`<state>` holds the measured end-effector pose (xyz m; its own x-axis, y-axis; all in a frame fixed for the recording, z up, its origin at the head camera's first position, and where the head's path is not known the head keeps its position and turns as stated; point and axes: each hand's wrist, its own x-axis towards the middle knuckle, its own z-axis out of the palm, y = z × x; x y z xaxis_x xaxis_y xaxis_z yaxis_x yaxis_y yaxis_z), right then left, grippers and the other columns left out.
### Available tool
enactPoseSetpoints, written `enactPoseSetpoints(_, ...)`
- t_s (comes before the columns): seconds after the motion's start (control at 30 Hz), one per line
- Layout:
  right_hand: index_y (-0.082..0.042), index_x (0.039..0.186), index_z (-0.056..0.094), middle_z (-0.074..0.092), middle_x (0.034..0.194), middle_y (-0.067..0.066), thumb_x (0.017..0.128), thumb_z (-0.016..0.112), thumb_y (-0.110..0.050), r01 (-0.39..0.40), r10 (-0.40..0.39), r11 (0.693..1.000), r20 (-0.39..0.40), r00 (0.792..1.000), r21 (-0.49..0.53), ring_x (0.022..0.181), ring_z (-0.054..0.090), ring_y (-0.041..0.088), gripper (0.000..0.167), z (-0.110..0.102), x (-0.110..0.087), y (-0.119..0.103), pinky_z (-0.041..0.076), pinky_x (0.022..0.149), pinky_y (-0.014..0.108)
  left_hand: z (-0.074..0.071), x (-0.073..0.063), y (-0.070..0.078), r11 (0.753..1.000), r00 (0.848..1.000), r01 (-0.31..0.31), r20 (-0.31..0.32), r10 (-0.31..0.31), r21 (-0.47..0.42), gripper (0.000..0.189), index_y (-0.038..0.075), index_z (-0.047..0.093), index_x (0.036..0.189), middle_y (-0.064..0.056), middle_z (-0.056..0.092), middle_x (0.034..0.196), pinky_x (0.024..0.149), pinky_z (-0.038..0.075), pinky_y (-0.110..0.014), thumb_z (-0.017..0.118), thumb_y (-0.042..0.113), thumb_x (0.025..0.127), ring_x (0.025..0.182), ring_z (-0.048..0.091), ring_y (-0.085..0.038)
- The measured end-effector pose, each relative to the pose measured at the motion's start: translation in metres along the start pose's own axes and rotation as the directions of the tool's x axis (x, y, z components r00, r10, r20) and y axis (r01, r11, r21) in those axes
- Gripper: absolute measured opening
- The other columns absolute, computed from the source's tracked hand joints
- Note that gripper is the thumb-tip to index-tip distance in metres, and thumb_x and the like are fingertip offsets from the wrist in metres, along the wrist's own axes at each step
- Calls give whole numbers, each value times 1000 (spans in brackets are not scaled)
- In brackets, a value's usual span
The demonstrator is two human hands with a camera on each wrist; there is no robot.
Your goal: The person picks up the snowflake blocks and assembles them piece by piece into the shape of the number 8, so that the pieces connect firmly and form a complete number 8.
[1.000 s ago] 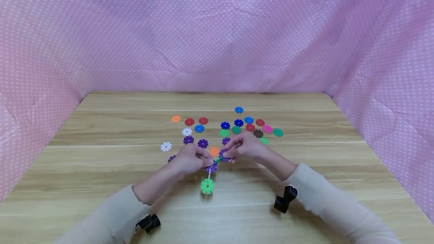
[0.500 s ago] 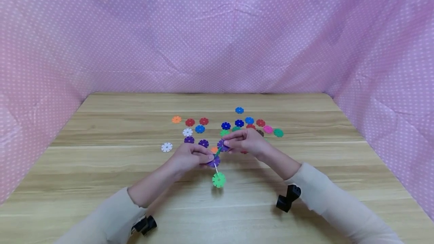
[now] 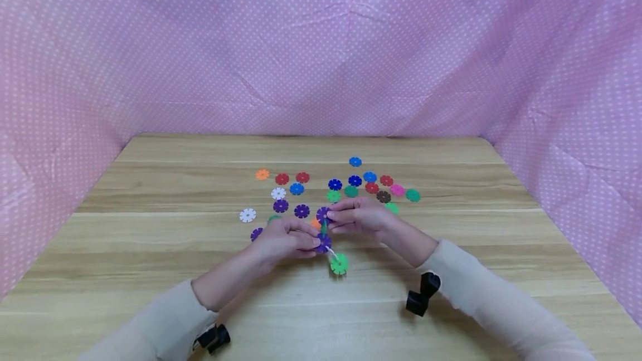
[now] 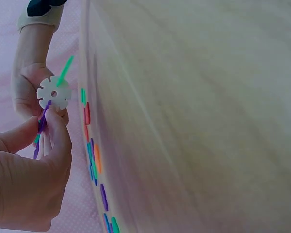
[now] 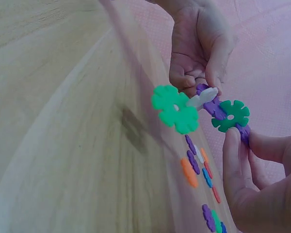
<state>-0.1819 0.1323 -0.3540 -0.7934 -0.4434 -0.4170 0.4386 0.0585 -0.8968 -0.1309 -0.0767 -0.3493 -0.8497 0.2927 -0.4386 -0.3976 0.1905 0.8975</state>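
Several notched snowflake discs are joined in a chain above the table. At its near end hangs a light green disc (image 3: 339,264), slotted to a white disc (image 4: 47,92). The white one meets a purple disc (image 3: 323,244), which my left hand (image 3: 286,238) pinches between thumb and fingers. A darker green disc (image 5: 232,116), seen edge-on from the head, links that to another purple disc (image 3: 323,215). My right hand (image 3: 363,216) pinches this far purple disc at its right edge. Fingertips cover parts of both purple discs.
Loose discs lie flat on the wooden table (image 3: 150,227) beyond the hands, among them a white disc (image 3: 248,215), a blue disc (image 3: 355,161) and a brown disc (image 3: 383,196). An orange disc (image 3: 315,223) lies partly hidden behind the chain. Pink dotted cloth (image 3: 321,60) surrounds the table.
The chain has turned, its light green end swinging to the right and the far purple disc shifting slightly left. Both hands keep their pinch on the purple discs throughout.
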Motion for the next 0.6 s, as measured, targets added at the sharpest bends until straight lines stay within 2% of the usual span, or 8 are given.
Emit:
enactPoseSetpoints(0.07, 2, 109, 66, 73, 86, 0, 92, 59, -1, -13, 13, 1000, -10, 1000, 2, 79, 72, 14, 19, 1, 1, 2, 60, 78, 27, 0, 0, -2, 999, 1000, 0, -22, 1, 37, 18, -1, 68, 105, -13, 74, 97, 81, 60, -31, 65, 2, 88, 84, 72, -16)
enactPoseSetpoints(0.13, 1, 109, 66, 73, 87, 1, 92, 60, -1, -25, 25, 1000, -11, 1000, -6, 80, 72, 14, 19, 1, 2, 4, 60, 80, 29, 1, 0, -3, 994, 998, -9, -58, 16, 113, 15, 3, 69, 102, -10, 75, 93, 79, 60, -30, 67, 5, 87, 83, 72, -15)
enactPoseSetpoints(0.23, 1, 114, 65, 74, 91, 0, 93, 60, -3, -42, 42, 999, -8, 999, -31, 81, 72, 14, 22, 0, 3, 7, 59, 84, 30, 1, 0, -2, 966, 990, -30, -123, 63, 256, 12, 9, 71, 97, -3, 74, 87, 77, 59, -29, 70, 14, 87, 80, 70, -12)
enactPoseSetpoints(0.3, 2, 119, 63, 74, 94, 0, 93, 59, -5, -43, 43, 998, 9, 999, -52, 83, 72, 13, 27, -1, 3, 9, 59, 87, 31, 0, 1, 0, 952, 985, -34, -152, 84, 306, 12, 11, 72, 97, -2, 74, 86, 77, 58, -29, 70, 18, 87, 78, 70, -12)
enactPoseSetpoints(0.37, 3, 122, 61, 73, 98, 0, 94, 59, -6, -43, 44, 997, 20, 999, -58, 84, 71, 13, 30, -2, 2, 10, 58, 89, 32, -1, 3, 3, 951, 981, -35, -170, 90, 306, 13, 11, 72, 98, -3, 74, 86, 77, 58, -29, 70, 19, 88, 78, 70, -12)
enactPoseSetpoints(0.43, 3, 124, 60, 73, 99, 0, 94, 60, -6, -38, 40, 997, 32, 999, -62, 86, 71, 14, 31, -2, 3, 10, 57, 90, 32, -3, 6, 6, 962, 981, -36, -175, 86, 272, 14, 9, 72, 100, -5, 74, 88, 78, 59, -30, 69, 17, 88, 78, 71, -13)
enactPoseSetpoints(0.6, 5, 119, 62, 73, 97, 3, 92, 61, -4, -23, 26, 995, 38, 999, -95, 83, 72, 14, 29, 1, 6, 10, 59, 86, 32, -5, 13, 10, 976, 980, -24, -190, 66, 216, 15, 8, 72, 101, -8, 75, 92, 77, 60, -29, 69, 15, 88, 79, 72, -15)
